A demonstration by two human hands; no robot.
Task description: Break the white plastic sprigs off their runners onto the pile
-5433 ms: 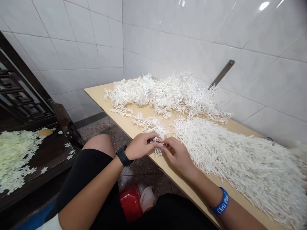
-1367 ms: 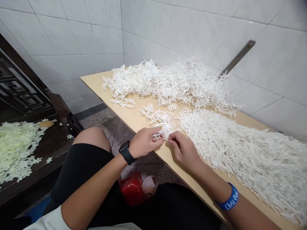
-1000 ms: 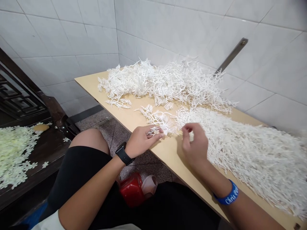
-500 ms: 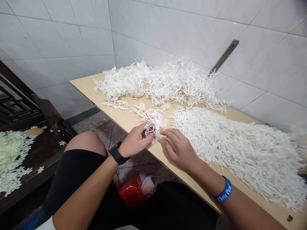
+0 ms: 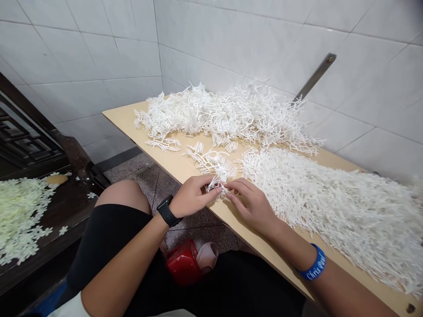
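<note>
Back together at the front edge of the board, right fingertips meet the left at a white plastic sprig (image 5: 214,184), where a second ago they were held apart. My left hand (image 5: 193,196) has it gripped between thumb and fingers, just over the tabletop (image 5: 127,119). Thumb and fingers of my right hand (image 5: 257,208) touch the sprig's near side, but the pieces are so fine from where I sit that I cannot tell whether they pinch it. A black watch (image 5: 168,211) circles my left wrist; a blue wristband (image 5: 313,264) lettered "Chris Paul" is on my right forearm. Just beyond the fingers I see a small cluster of branched pieces (image 5: 211,160). Behind it, a tangled heap of larger white branches (image 5: 211,110) runs along the tiled wall (image 5: 231,39), near an upright metal bar (image 5: 315,77). Short white sprigs (image 5: 330,207) spread thickly across the right side. Below the board, a red container (image 5: 183,263) sits between the legs. Pale green-and-white flower pieces (image 5: 20,215) cover part of a dark wooden bench (image 5: 74,193) at far left.
</note>
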